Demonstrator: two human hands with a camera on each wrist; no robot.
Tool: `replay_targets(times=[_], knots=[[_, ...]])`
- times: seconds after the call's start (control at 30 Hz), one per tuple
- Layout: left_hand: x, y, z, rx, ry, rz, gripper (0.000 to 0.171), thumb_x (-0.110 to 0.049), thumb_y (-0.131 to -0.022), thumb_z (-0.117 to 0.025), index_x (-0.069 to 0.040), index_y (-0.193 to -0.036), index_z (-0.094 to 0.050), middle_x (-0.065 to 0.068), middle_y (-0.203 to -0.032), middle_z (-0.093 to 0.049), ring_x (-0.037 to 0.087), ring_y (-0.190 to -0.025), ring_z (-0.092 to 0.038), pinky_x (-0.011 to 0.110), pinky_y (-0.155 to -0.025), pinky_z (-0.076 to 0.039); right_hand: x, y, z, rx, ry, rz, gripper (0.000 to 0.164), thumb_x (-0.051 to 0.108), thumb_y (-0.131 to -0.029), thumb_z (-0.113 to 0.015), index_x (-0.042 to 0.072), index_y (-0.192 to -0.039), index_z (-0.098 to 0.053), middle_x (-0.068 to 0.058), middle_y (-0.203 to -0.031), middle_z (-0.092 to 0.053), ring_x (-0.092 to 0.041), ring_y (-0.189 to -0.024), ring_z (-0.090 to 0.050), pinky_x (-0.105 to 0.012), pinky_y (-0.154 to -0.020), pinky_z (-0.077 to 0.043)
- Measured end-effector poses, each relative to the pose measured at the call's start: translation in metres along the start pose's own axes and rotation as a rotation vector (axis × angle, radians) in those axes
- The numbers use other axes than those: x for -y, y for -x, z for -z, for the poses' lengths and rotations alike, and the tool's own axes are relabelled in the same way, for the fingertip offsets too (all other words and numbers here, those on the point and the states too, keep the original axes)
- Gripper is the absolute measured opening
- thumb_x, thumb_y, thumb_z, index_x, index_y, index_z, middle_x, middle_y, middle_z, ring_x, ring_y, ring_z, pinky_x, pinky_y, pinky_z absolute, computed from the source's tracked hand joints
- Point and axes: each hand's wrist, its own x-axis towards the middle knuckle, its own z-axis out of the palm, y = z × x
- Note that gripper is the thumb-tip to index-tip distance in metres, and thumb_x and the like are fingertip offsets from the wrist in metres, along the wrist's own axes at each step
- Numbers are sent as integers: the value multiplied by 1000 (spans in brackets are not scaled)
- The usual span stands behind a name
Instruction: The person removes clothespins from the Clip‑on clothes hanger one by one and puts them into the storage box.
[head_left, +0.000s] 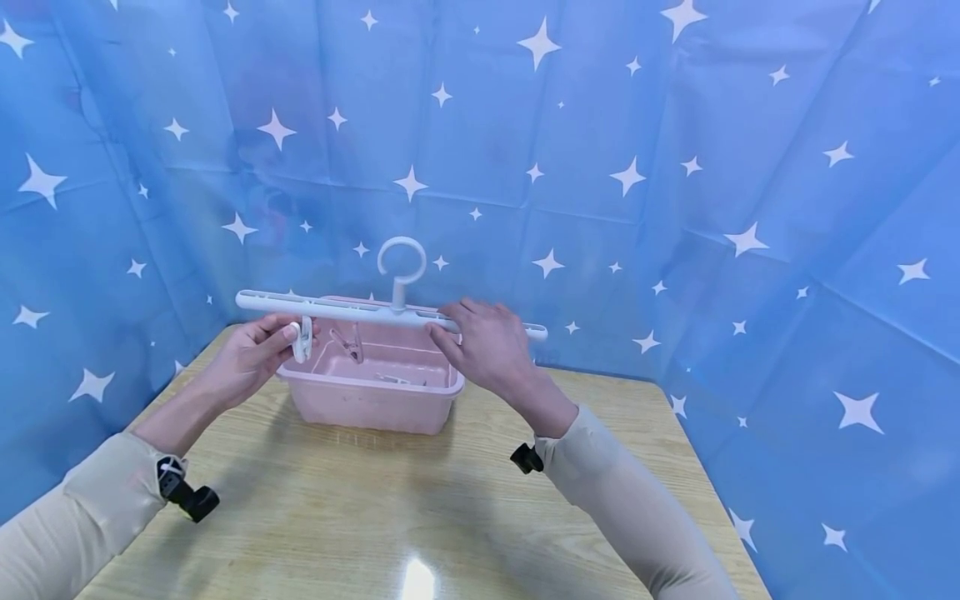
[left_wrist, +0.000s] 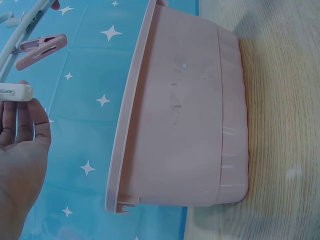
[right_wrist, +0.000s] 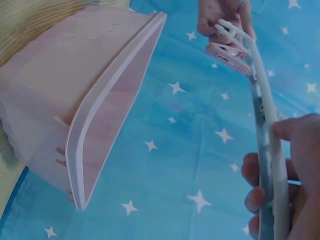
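A white hanger [head_left: 352, 312] with a round hook on top is held level above the pink basket. My right hand [head_left: 491, 346] grips its bar right of the hook, thumb on the near side and fingers curled around the far side. My left hand [head_left: 251, 354] pinches a white clothespin [head_left: 302, 339] right below the bar's left part. Between this clothespin and the hook, a pink clothespin [left_wrist: 42, 50] hangs from the bar. In the right wrist view the left hand [right_wrist: 225, 17] shows at the bar's far end, beside the pink clothespin.
The pink basket [head_left: 367, 404] stands on a wooden table [head_left: 360, 517]. A light-coloured clothespin [head_left: 393, 380] lies inside it. Behind the table and along its sides hangs a blue curtain [head_left: 480, 150] with white stars.
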Motion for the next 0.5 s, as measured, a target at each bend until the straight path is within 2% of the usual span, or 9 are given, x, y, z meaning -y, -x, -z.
replay_targets(times=[0.23,0.5], knots=[[-1,1,-1,-33,-73,-2,26,-6,-107,-41,-12,-122,-61,-7,-114,-67,0,-105,-64,15,-90,-51,1,0,1,-8,2,-5,43,50,-101,-49,19,-123,-68,3,-112,-73,-20,-102,-71,-39,-84,-55],[-5,3,-4,-118,-142,39,21,-11,-105,-49,-18,-118,-64,-9,-109,-69,-3,-101,-63,12,-90,-51,3,0,2,-28,8,15,42,49,-101,-49,20,-124,-68,3,-113,-74,-20,-99,-72,-39,-82,-55]])
